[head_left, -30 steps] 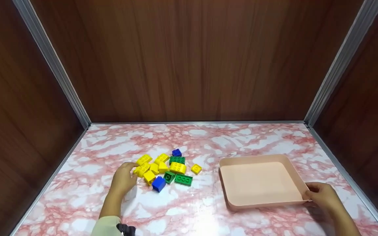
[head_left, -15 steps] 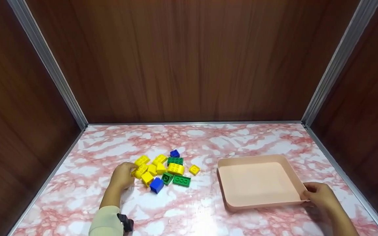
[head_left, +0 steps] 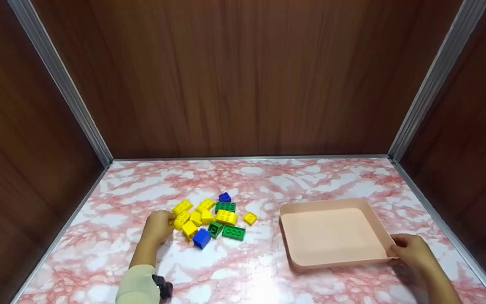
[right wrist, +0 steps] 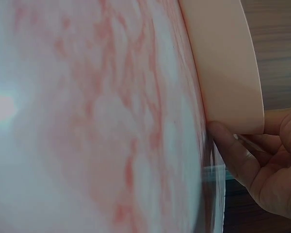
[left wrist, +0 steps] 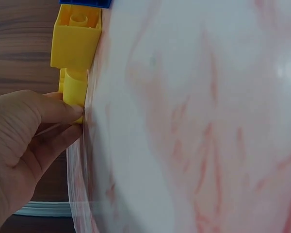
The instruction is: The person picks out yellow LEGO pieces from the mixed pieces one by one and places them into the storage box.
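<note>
At the left end of a loose group of toy bricks, my left hand (head_left: pixel 157 228) pinches a yellow building brick (head_left: pixel 181 220) between thumb and fingers. The left wrist view shows the thumb against the end of this yellow brick (left wrist: pixel 75 87), low by the tabletop. Another yellow brick (left wrist: pixel 76 36), hollow side showing, sits just past it. On the right, my right hand (head_left: pixel 413 251) grips the near right corner of a shallow peach tray (head_left: pixel 336 265). In the right wrist view, thumb and fingers of the right hand (right wrist: pixel 271 170) hold the corner of the tray wall (right wrist: pixel 228 68).
Around the held brick lie more yellow bricks, green bricks (head_left: pixel 233 232) and blue bricks (head_left: pixel 201 239). A small square yellow brick (head_left: pixel 249 218) lies apart, toward the tray. Brown wood-look panels (head_left: pixel 243 80) enclose the marbled tabletop (head_left: pixel 251 177) at the back and both sides.
My left fingers have closed in on the yellow brick at the group's left end. The right hand keeps its grip on the tray corner. The head view has shifted slightly.
</note>
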The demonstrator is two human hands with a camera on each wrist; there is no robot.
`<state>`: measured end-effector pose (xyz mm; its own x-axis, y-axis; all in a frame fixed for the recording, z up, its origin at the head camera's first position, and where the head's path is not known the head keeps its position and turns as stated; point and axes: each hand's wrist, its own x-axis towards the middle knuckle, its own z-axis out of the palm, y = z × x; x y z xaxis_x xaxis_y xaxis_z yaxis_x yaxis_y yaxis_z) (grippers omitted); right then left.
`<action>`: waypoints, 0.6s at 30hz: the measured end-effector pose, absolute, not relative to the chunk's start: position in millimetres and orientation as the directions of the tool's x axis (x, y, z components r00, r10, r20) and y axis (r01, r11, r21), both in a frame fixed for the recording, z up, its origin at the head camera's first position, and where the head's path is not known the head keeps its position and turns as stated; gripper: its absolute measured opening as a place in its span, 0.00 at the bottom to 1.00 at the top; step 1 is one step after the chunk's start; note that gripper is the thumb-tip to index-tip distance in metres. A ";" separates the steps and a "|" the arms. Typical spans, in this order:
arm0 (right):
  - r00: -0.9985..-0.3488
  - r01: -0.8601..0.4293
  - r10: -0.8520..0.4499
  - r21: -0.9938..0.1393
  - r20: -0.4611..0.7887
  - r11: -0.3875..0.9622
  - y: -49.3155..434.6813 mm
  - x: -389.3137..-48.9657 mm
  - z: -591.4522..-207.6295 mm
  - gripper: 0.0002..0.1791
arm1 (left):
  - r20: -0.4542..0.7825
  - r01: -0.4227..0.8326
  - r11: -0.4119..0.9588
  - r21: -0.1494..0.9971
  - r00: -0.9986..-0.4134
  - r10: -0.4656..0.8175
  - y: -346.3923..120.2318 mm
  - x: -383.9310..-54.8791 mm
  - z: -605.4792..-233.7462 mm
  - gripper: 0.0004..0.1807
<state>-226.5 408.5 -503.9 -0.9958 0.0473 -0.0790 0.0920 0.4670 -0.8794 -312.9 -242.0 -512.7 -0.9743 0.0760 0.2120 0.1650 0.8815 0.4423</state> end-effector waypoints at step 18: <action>-0.996 0.084 0.066 -0.809 -0.056 0.582 408.7 -227.2 -500.9 0.22 | 0.216 0.123 0.880 0.460 -0.976 0.024 -244.9 -306.8 -509.6 0.12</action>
<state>-227.2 408.7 -500.9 -0.9962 0.0659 -0.0561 0.0841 0.5819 -0.8089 -306.8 -244.9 -509.6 -0.9762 0.0236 0.2156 0.1228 0.8795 0.4597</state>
